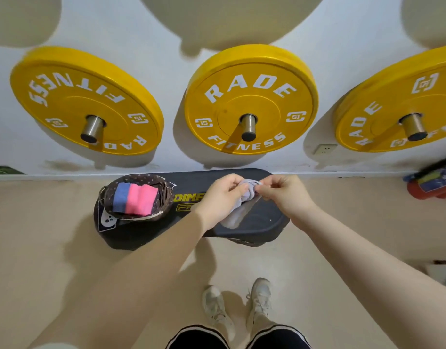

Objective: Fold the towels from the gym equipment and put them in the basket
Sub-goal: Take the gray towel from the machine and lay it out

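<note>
— What have we got in our hands?

— A pale grey towel [238,209]. Our left hand [220,197] pinches its bunched top edge, and our right hand [283,195] pinches the same edge just beside it, fingers curled on the cloth. The rest of the towel hangs down and its lower end lies on the black padded surface [262,222].

— And where is the basket?

— We see the basket [138,195] on the left end of the same surface, near our left hand but apart from it. It is dark with a small pattern, and inside lie a folded blue towel [121,199] and a folded pink towel [141,199], side by side and touching.

— Anything else around us?

— Three yellow weight plates [250,99] hang on pegs on the white wall above, and our shoes [261,297] stand on the beige floor below
</note>
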A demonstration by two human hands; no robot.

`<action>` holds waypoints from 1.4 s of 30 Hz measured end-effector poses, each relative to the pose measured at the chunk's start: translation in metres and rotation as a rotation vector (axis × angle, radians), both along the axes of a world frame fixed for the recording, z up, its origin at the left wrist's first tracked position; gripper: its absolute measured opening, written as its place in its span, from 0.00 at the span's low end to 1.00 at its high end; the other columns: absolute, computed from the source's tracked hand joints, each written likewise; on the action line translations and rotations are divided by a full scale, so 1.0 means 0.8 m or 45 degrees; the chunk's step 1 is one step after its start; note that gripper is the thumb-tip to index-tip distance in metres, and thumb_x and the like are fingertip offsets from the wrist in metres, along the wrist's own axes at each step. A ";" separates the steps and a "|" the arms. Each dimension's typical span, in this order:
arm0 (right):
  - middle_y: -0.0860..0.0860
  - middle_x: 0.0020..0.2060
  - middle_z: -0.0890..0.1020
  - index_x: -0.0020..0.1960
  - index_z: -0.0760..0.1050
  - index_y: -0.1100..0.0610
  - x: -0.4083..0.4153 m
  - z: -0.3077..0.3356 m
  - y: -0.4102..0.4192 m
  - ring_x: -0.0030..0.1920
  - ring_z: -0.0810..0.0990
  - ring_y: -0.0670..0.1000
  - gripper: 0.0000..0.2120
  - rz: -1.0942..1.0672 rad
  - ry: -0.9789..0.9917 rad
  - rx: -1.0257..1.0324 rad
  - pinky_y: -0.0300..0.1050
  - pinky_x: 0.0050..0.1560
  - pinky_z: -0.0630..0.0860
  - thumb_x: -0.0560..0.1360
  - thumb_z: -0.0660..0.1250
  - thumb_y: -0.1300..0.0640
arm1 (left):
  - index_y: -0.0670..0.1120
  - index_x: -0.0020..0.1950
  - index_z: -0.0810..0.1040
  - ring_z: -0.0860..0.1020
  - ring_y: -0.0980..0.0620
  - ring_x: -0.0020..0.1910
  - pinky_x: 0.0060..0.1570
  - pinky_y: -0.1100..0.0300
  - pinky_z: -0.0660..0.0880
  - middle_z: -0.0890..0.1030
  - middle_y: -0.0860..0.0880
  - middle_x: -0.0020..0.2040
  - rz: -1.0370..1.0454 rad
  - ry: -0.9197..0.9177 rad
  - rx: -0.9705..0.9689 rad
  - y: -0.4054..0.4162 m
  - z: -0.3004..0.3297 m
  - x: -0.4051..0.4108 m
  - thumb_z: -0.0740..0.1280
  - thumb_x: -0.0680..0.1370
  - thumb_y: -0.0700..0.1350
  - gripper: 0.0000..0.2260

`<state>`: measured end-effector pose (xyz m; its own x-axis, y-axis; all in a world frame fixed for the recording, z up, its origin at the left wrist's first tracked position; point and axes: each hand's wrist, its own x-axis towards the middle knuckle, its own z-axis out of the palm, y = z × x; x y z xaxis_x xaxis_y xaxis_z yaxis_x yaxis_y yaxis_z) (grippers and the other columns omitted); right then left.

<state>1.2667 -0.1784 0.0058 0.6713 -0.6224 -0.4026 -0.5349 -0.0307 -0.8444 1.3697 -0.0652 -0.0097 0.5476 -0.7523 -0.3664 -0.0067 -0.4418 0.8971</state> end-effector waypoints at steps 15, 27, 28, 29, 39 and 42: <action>0.54 0.34 0.76 0.48 0.75 0.62 0.017 -0.055 -0.073 0.39 0.71 0.53 0.09 0.304 0.006 -0.620 0.41 0.35 0.58 0.75 0.67 0.56 | 0.39 0.54 0.73 0.74 0.37 0.47 0.46 0.50 0.69 0.77 0.38 0.47 0.164 -0.773 0.302 -0.029 -0.053 0.032 0.55 0.76 0.40 0.11; 0.62 0.53 0.72 0.52 0.75 0.65 -0.007 -0.205 -0.132 0.52 0.72 0.62 0.10 0.592 0.554 -0.996 0.44 0.46 0.64 0.72 0.61 0.69 | 0.41 0.61 0.73 0.75 0.40 0.54 0.51 0.50 0.70 0.79 0.39 0.55 0.270 -0.847 0.659 -0.050 -0.191 0.037 0.55 0.79 0.36 0.13; 0.63 0.52 0.74 0.52 0.76 0.65 -0.010 -0.212 -0.136 0.52 0.72 0.62 0.11 0.618 0.615 -0.997 0.44 0.46 0.64 0.71 0.61 0.70 | 0.40 0.59 0.75 0.75 0.39 0.54 0.52 0.50 0.70 0.79 0.39 0.55 0.211 -0.837 0.680 -0.042 -0.200 0.040 0.57 0.78 0.36 0.12; 0.62 0.51 0.75 0.52 0.77 0.65 -0.015 -0.218 -0.139 0.53 0.72 0.63 0.12 0.626 0.656 -0.963 0.45 0.46 0.65 0.71 0.60 0.70 | 0.39 0.56 0.77 0.74 0.39 0.53 0.52 0.49 0.70 0.79 0.38 0.54 0.162 -0.825 0.698 -0.033 -0.208 0.042 0.57 0.77 0.35 0.12; 0.56 0.48 0.78 0.52 0.75 0.61 -0.031 -0.225 -0.158 0.45 0.71 0.54 0.15 0.421 0.525 -0.353 0.40 0.41 0.64 0.73 0.53 0.71 | 0.39 0.45 0.76 0.72 0.47 0.40 0.41 0.59 0.64 0.76 0.44 0.39 0.251 -0.546 0.628 0.014 -0.204 0.045 0.56 0.77 0.34 0.10; 0.58 0.52 0.79 0.54 0.75 0.61 -0.015 -0.245 -0.168 0.47 0.72 0.55 0.12 0.410 0.543 -0.397 0.40 0.45 0.64 0.75 0.56 0.68 | 0.41 0.44 0.75 0.72 0.48 0.39 0.42 0.59 0.65 0.74 0.48 0.37 0.093 -0.601 0.608 0.013 -0.217 0.067 0.61 0.77 0.40 0.05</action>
<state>1.2544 -0.3131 -0.1902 0.6649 -0.5470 -0.5086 -0.7462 -0.4574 -0.4836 1.4236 -0.0551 -0.1832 0.7738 -0.5222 -0.3585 -0.3053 -0.8034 0.5112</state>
